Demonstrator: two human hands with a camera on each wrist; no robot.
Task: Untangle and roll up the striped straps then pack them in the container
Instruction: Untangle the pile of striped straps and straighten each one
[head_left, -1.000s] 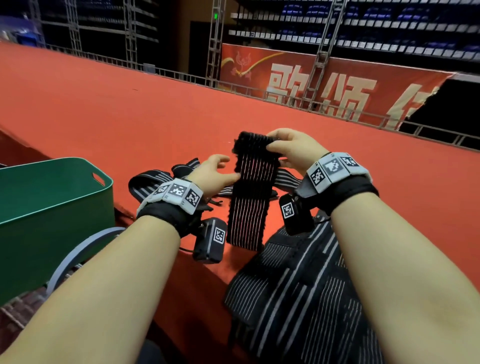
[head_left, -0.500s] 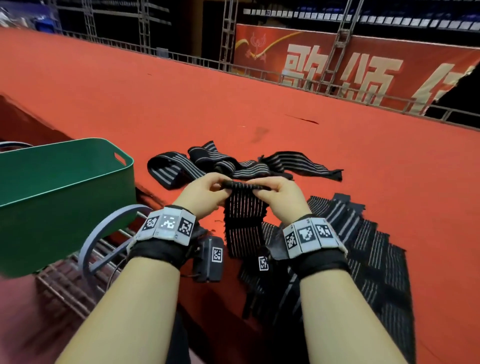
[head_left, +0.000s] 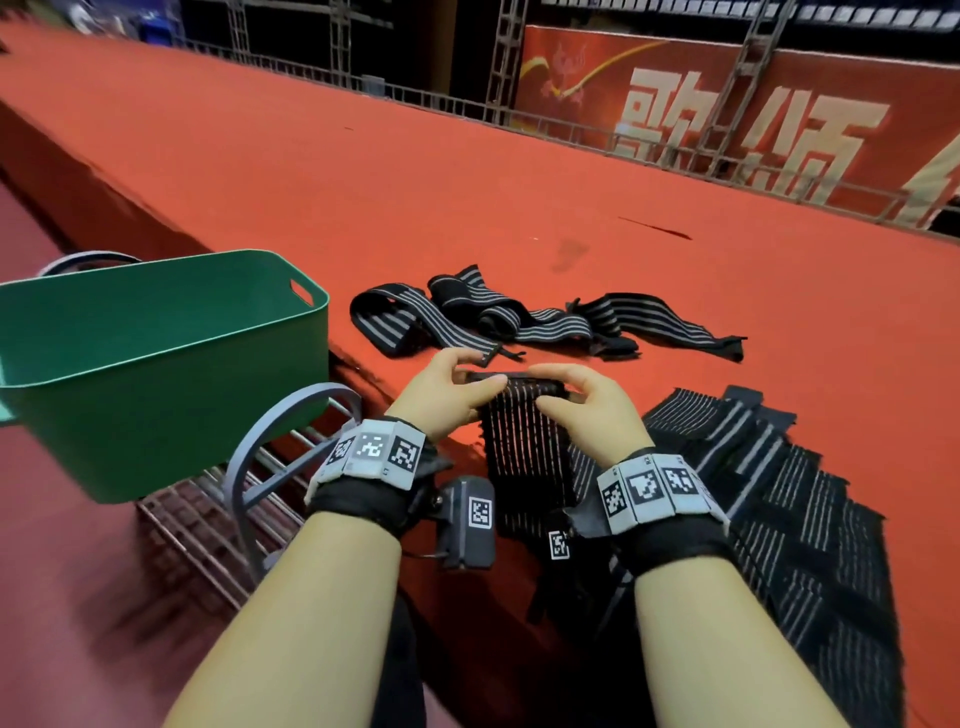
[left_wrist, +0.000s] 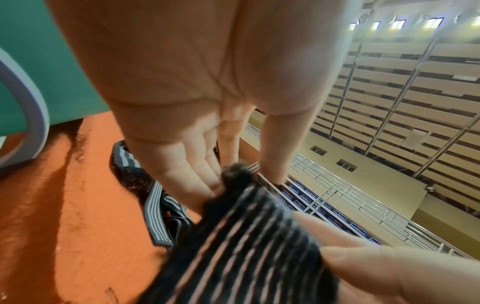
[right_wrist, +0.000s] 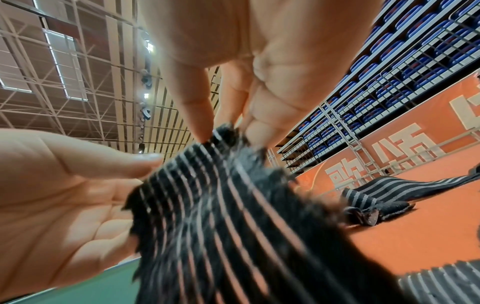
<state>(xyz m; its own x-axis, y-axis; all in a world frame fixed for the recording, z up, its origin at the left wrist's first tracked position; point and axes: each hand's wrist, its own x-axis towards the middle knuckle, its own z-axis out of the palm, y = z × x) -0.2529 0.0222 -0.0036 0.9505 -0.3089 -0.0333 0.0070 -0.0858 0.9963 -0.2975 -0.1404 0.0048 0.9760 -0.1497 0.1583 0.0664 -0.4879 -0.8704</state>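
Both hands pinch the far end of one striped strap (head_left: 524, 436) just in front of the green container (head_left: 156, 364), to its right. The left hand (head_left: 447, 395) grips the left corner of that end between thumb and fingers; the right hand (head_left: 582, 410) grips the right corner the same way. The strap hangs from them over the edge of the red carpeted platform (head_left: 467, 197) toward the person.

The step in hand looks like starting the roll. To do it well, the first fold should be tight and square: both thumbs tuck the end under evenly, so the edges stay aligned and the coil does not cone to one side. Light tension on the hanging length would help keep each turn snug.

The strap is a flat, wide woven band, black with thin pale lengthwise stripes, with a fuzzy, frayed-looking end; the wrist views are blurred, so whether that fuzz is a fastening patch I cannot tell. It is limp and probably stretchy. The tangled straps (head_left: 519, 317) lie beyond the hands, right of the container, with broader stripes. More striped fabric (head_left: 779, 493) lies pleated further right. The container is smooth, rounded plastic with a handle slot.
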